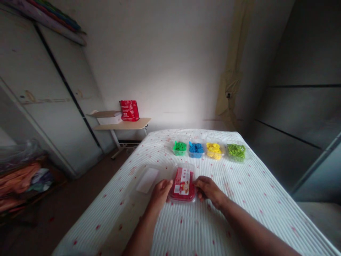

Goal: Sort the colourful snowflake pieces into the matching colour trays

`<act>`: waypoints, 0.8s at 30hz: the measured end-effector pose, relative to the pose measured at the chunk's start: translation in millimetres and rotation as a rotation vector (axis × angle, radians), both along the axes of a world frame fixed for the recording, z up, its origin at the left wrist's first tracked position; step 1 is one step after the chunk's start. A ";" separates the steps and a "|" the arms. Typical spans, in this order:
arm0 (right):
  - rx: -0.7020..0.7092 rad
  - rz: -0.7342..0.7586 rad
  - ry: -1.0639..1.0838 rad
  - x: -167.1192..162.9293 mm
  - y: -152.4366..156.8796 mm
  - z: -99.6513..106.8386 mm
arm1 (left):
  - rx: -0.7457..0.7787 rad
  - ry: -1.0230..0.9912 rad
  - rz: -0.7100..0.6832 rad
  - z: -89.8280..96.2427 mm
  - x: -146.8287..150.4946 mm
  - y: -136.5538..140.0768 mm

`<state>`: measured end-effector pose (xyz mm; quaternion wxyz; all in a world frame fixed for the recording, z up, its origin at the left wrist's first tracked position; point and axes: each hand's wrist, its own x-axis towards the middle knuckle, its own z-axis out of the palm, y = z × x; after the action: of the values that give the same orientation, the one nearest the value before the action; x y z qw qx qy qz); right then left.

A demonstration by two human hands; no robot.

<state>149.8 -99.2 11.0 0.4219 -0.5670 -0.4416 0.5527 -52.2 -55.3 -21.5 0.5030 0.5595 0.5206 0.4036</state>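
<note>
A clear plastic box (177,185) with red contents and a printed red-and-white label lies on the bed-like surface in front of me. My left hand (162,190) grips its left edge, thumb along the side. At the right edge, the curled fingers of my right hand (208,188) hold the box; their tips are partly hidden. Left of the box lies a clear, flat plastic lid or tray (135,185) with a white rectangle (147,180) on it, close beside my left hand.
Beyond the box stands a row of clear tubs holding green pieces (180,147), blue pieces (196,148), yellow pieces (213,149) and light-green pieces (236,151). At the back left, a small table (135,124) carries a red bag (129,110) and a white box (109,118).
</note>
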 end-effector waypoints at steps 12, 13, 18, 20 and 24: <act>0.020 0.007 0.020 -0.7 2.7 -6.3 | -0.116 -0.060 0.032 -0.6 1.4 -4.9; 0.021 0.006 0.028 -0.9 2.9 -6.9 | -0.116 -0.055 0.037 -2.8 1.7 -3.9; 0.037 -0.028 0.025 -3.2 4.3 -10.9 | -0.077 -0.063 0.069 -9.9 4.0 -1.3; 0.052 -0.053 0.012 -4.9 4.8 -12.0 | -0.060 -0.098 0.060 -9.4 5.3 -2.5; 0.070 -0.068 0.007 -7.4 1.8 -10.7 | -0.025 -0.122 0.083 -7.1 9.2 -7.4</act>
<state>142.4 -97.4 0.2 0.4617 -0.5645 -0.4397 0.5242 -43.0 -62.7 -28.7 0.5236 0.5055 0.5166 0.4511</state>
